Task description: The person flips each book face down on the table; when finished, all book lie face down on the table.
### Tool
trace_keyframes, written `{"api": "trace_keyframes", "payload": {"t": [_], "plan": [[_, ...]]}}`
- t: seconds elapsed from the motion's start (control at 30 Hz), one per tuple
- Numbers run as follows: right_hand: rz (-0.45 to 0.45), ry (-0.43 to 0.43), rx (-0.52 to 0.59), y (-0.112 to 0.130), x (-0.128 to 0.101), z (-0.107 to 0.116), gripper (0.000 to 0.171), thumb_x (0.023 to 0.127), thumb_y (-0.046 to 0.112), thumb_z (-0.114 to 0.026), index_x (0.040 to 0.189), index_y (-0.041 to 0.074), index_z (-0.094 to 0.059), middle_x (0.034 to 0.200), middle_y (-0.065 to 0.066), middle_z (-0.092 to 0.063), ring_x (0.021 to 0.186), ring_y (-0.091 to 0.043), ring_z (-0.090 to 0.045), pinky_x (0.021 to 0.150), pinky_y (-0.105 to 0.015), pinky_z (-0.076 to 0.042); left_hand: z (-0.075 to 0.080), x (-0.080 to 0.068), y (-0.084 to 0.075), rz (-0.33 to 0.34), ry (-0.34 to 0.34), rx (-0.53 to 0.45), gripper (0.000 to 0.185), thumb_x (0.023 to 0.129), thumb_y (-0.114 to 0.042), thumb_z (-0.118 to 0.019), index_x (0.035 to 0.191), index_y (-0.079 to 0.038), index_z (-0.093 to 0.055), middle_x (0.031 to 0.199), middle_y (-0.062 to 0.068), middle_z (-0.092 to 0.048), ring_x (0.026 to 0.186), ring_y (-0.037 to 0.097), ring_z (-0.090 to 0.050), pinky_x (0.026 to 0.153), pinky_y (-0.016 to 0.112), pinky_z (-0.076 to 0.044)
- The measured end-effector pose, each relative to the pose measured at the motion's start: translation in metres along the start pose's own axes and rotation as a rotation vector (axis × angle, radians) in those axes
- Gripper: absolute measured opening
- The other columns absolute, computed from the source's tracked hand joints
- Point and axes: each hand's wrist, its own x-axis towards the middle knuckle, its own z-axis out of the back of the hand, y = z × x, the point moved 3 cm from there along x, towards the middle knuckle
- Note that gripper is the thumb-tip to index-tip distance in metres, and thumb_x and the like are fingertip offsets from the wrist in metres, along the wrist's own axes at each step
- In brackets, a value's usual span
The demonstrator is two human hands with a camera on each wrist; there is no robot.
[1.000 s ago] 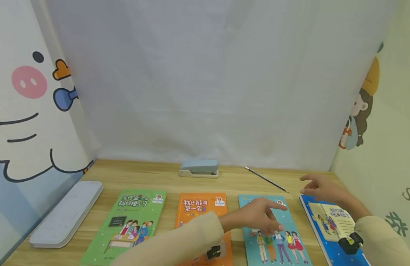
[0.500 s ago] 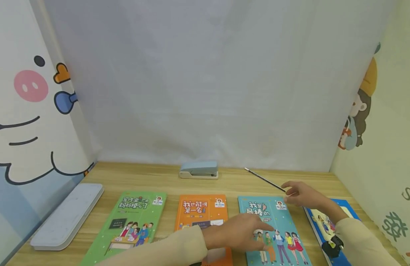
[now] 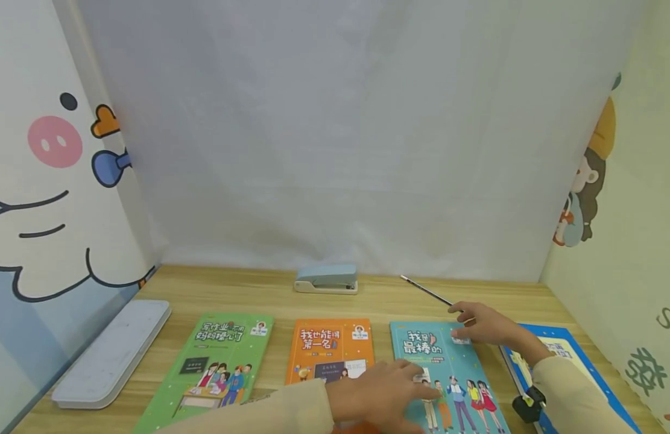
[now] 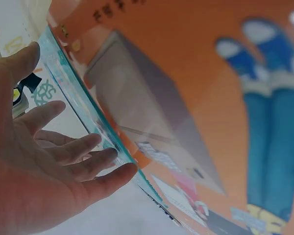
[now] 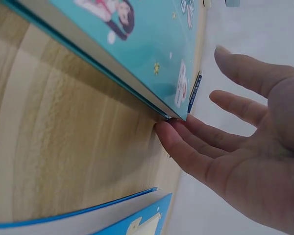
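Note:
Over the gap between the orange book (image 3: 304, 343) and the teal book (image 3: 465, 374) is my left hand (image 3: 380, 392), fingers spread. In the left wrist view, these fingers (image 4: 110, 183) are extended beside the teal book's edge (image 4: 78, 93); contact cannot be made out. My right hand (image 3: 483, 325) is at the teal book's upper right corner. The right wrist view shows its lower fingertips (image 5: 165, 131) at that corner, with the thumb raised apart from the cover. The teal book lies flat, cover up. Behind it is a pencil (image 3: 424, 289), partly hidden by the right hand.
A blue book (image 3: 573, 343) lies at the right, partly under my right forearm. To the left are a green book (image 3: 204, 374) and a white flat case (image 3: 112, 355). A blue-grey stapler (image 3: 326, 278) stands at the back of the wooden table (image 3: 231, 280), before a white curtain.
My right hand has moved left from above the blue book to the teal book's upper right corner. The left hand has moved left and nearer me, off the teal book's middle.

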Motion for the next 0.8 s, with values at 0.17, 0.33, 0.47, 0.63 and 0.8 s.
{"api": "trace_keyframes", "payload": {"t": [0.17,0.33,0.47,0.63,0.8], "plan": [[-0.009,-0.015,-0.032,0.001,0.003,-0.001,0.06,0.093,0.022,-0.072,0.138,-0.009,-0.047,0.129,-0.038,-0.055,0.118,-0.054,-0.055,0.086,-0.054,-0.056,-0.003,-0.004,0.0,-0.016,0.039,0.021,0.061,0.09,-0.063,-0.061,0.146,-0.042,-0.048,0.152,-0.002,-0.046,0.137,0.019,-0.046,0.096,0.035,-0.051],[-0.009,-0.037,-0.074,0.002,0.006,-0.004,0.059,0.091,0.021,-0.073,0.136,-0.008,-0.049,0.124,-0.035,-0.059,0.111,-0.048,-0.061,0.083,-0.053,-0.056,-0.003,-0.005,-0.002,-0.014,0.08,0.013,0.066,0.087,-0.065,-0.064,0.147,-0.045,-0.045,0.156,-0.003,-0.04,0.141,0.019,-0.041,0.101,0.038,-0.049],[-0.02,-0.065,-0.104,0.002,0.008,-0.007,0.057,0.089,0.019,-0.074,0.134,-0.008,-0.051,0.121,-0.034,-0.062,0.106,-0.045,-0.064,0.081,-0.052,-0.057,-0.003,-0.006,-0.002,-0.015,0.092,0.003,0.069,0.085,-0.065,-0.066,0.148,-0.046,-0.044,0.156,-0.002,-0.038,0.141,0.019,-0.04,0.1,0.037,-0.05],[-0.033,-0.093,-0.155,0.006,0.009,-0.009,0.055,0.087,0.019,-0.076,0.131,-0.007,-0.054,0.117,-0.032,-0.064,0.103,-0.044,-0.064,0.082,-0.054,-0.056,-0.004,-0.006,-0.001,-0.016,0.085,-0.011,0.069,0.085,-0.066,-0.066,0.147,-0.046,-0.044,0.154,-0.002,-0.04,0.139,0.018,-0.041,0.097,0.036,-0.052],[-0.049,-0.105,-0.17,0.004,0.012,-0.012,0.057,0.086,0.023,-0.078,0.13,-0.007,-0.056,0.115,-0.03,-0.063,0.101,-0.043,-0.064,0.08,-0.053,-0.056,-0.006,-0.005,-0.001,-0.015,0.084,-0.024,0.069,0.085,-0.065,-0.067,0.147,-0.046,-0.045,0.153,-0.002,-0.041,0.138,0.019,-0.042,0.096,0.035,-0.052]]}}
